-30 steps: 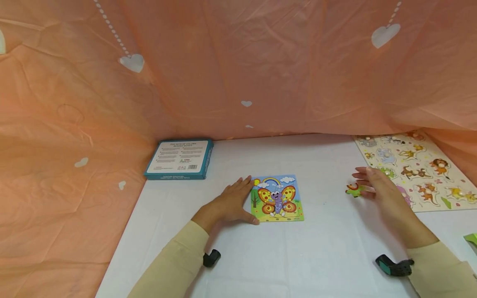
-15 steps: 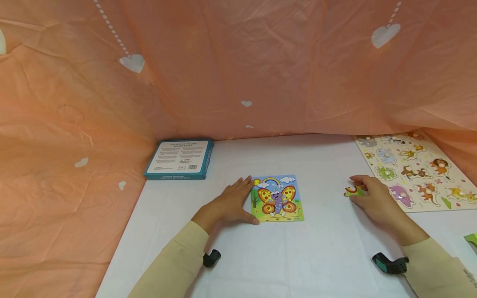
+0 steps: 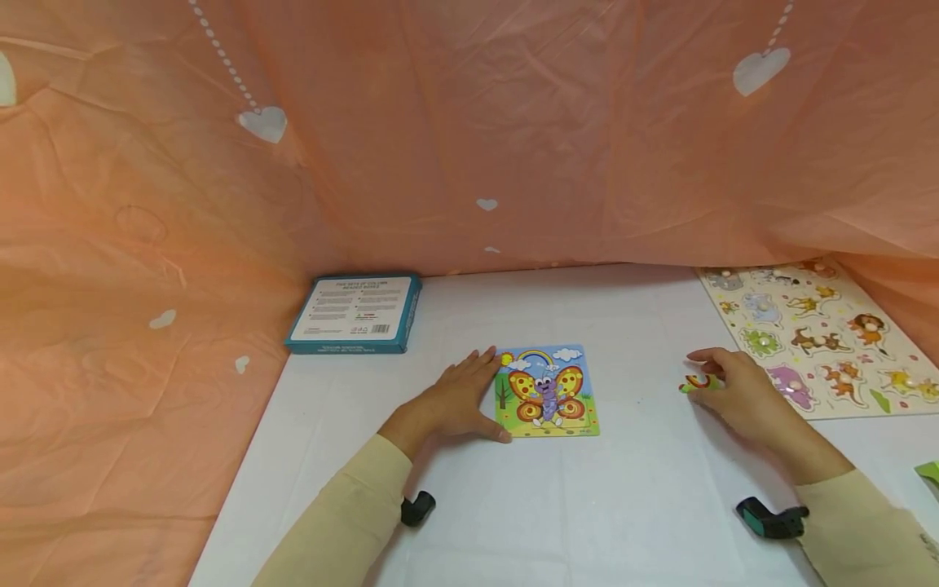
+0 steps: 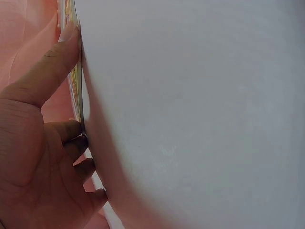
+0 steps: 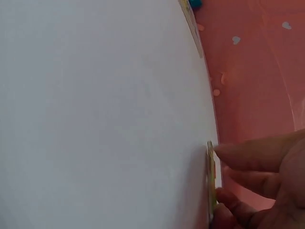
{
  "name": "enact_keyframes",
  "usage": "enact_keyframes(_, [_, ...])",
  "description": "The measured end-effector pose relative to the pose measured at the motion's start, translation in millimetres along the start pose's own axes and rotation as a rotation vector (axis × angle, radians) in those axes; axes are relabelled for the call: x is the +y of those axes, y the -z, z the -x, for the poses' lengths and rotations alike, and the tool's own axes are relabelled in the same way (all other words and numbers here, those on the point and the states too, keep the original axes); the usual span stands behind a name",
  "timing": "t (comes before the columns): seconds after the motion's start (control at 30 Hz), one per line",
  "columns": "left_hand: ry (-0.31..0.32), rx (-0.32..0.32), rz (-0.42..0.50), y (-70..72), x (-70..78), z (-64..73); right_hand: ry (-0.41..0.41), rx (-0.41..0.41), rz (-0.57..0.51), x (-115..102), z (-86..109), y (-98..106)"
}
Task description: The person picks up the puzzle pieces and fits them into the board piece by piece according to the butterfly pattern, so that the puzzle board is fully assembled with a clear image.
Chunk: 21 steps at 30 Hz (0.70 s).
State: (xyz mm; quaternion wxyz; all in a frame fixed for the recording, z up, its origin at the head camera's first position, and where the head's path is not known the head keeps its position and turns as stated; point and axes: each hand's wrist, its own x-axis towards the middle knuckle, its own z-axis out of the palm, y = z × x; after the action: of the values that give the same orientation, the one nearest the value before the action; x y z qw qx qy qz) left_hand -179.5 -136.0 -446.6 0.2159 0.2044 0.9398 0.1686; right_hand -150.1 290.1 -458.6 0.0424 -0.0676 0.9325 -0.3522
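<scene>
My left hand (image 3: 456, 397) rests at the left side of a square butterfly puzzle (image 3: 546, 391). Its fingers are spread, fingertips by the upper left corner and thumb by the lower left corner. The left wrist view shows the thumb (image 4: 45, 71) against the puzzle's thin edge. Off to the right, my right hand (image 3: 748, 403) pinches a small, flat puzzle piece (image 3: 695, 384), green with a red and yellow arc. Seen edge-on in the right wrist view, that piece (image 5: 211, 176) lies beside the fingers, which hide part of it.
A blue-edged box (image 3: 352, 315) with a white printed label lies at the back left. An animal peg board (image 3: 829, 342) lies at the back right, beyond my right hand. Something green (image 3: 930, 470) shows at the right edge. An orange heart-patterned cloth (image 3: 484, 147) hangs behind the white table.
My right hand has closed its fingers and thumb on the small puzzle piece, moving slightly left and down. The piece has turned in its fingers. My left hand and the butterfly puzzle stay put.
</scene>
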Motion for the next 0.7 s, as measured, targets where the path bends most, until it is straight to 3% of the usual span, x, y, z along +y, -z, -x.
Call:
enact_keyframes(0.17, [0.001, 0.002, -0.002, 0.3, 0.4, -0.6, 0.012, -0.083, 0.056, 2, 1.7, 12])
enact_keyframes(0.37, [0.007, 0.001, 0.006, 1.4, 0.9, 0.3, -0.029, -0.159, 0.004, 1, 1.0, 17])
enact_keyframes(0.7, [0.000, -0.002, -0.004, -0.5, -1.1, -0.4, -0.031, -0.132, 0.082, 5, 9.7, 18])
